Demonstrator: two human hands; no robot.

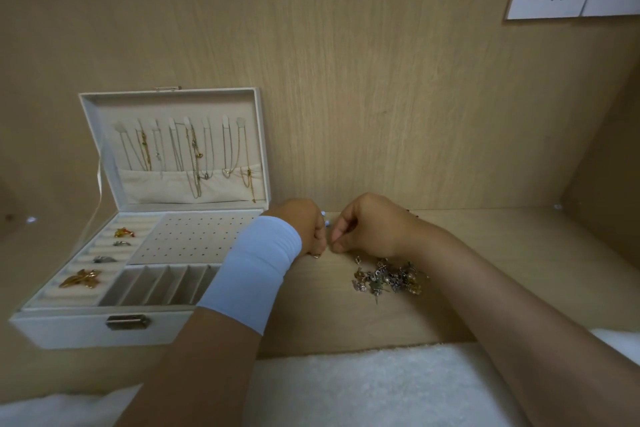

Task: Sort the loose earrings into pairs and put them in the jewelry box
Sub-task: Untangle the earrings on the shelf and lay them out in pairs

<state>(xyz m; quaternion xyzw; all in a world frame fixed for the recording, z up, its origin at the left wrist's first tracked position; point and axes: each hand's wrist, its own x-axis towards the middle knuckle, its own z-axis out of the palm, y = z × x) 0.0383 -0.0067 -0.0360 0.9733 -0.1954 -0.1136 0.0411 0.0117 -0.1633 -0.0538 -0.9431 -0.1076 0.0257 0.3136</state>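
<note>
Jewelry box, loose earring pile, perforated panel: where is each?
Jewelry box [62,329]: head view, front wall left of the clasp.
Loose earring pile [388,276]: head view, middle of the heap.
Perforated panel [194,239]: head view, centre of its holed surface.

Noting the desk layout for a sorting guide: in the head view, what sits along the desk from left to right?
jewelry box → left hand → earring pile

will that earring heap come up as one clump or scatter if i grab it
Likely partly clumped: the earring heap looks tangled, posts and hooks crossing. Probably light, the pieces being small and thin. Its round beads may roll on the smooth wooden surface.
</note>
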